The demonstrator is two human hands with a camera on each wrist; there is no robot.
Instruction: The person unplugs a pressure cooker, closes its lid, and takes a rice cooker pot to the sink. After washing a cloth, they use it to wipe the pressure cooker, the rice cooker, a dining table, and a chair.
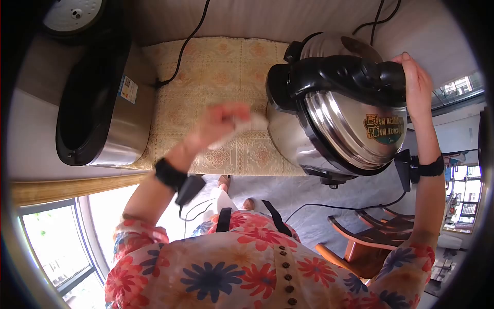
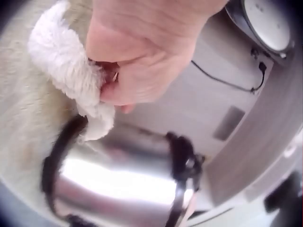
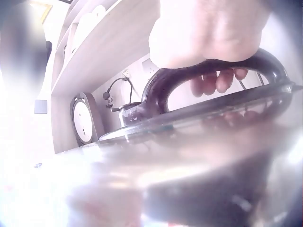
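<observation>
My left hand point(image 1: 218, 123), blurred in the head view, grips a bunched white cloth point(image 2: 61, 52) over the patterned tablecloth point(image 1: 216, 98). In the left wrist view the cloth's fluffy end hangs from the curled fingers, above the shiny steel body of the pressure cooker point(image 2: 118, 177). This large cooker stands on the right of the table, with gold lettering on its domed steel lid point(image 1: 355, 129). My right hand point(image 1: 418, 90) holds the far end of the black lid handle point(image 1: 345, 77). Its fingertips point(image 3: 221, 81) show curled under the handle in the right wrist view.
A steel-sided container point(image 1: 98, 113) with a black rim and a sticker stands on the left. Behind it is a black round part with a white disc point(image 1: 74, 13). A black cord point(image 1: 188, 44) runs across the tablecloth. A wooden chair point(image 1: 365, 237) stands at lower right.
</observation>
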